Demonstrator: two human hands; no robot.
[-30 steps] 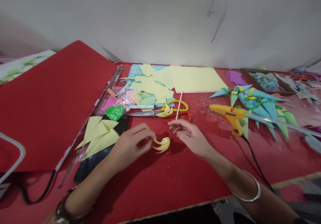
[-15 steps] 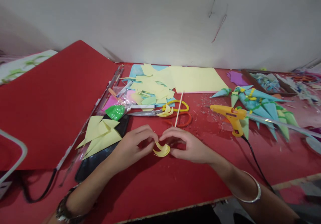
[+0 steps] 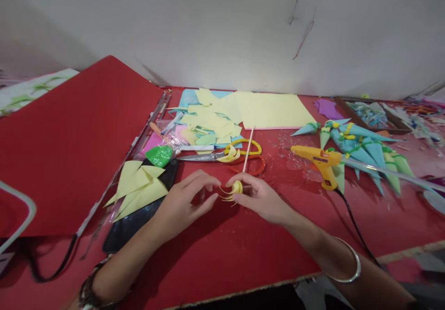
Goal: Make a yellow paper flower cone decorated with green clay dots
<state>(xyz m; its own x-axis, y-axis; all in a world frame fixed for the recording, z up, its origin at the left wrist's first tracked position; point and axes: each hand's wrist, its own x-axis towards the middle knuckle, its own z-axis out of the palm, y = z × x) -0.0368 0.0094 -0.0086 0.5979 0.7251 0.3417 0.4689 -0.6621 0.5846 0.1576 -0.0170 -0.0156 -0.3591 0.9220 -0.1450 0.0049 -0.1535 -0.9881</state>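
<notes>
Between thumb and fingers, my right hand [image 3: 262, 199] holds a small curled yellow paper piece [image 3: 237, 188] just above the red table. Its thin pointed strips fan out to the left. My left hand [image 3: 187, 199] is beside those strip tips, thumb and forefinger apart; whether a fingertip touches a strip I cannot tell. Just beyond the hands lie scissors [image 3: 201, 157] with yellow and orange-red handles. A similar curled yellow paper piece [image 3: 232, 154] rests on them, and a thin pale stick [image 3: 248, 150] lies across the handles.
Yellow paper pieces [image 3: 142, 185] lie on a black flat object [image 3: 125, 231] at left. Paper scraps [image 3: 212, 122] and a yellow sheet [image 3: 278, 110] are at the back. A yellow glue gun [image 3: 321, 161] with its cord lies right, by blue and green paper cones [image 3: 375, 152]. A red board [image 3: 79, 148] stands left.
The curled yellow paper piece has moved slightly up and right, and turned, with my right hand around it. My left hand's thumb and forefinger have parted from it a little.
</notes>
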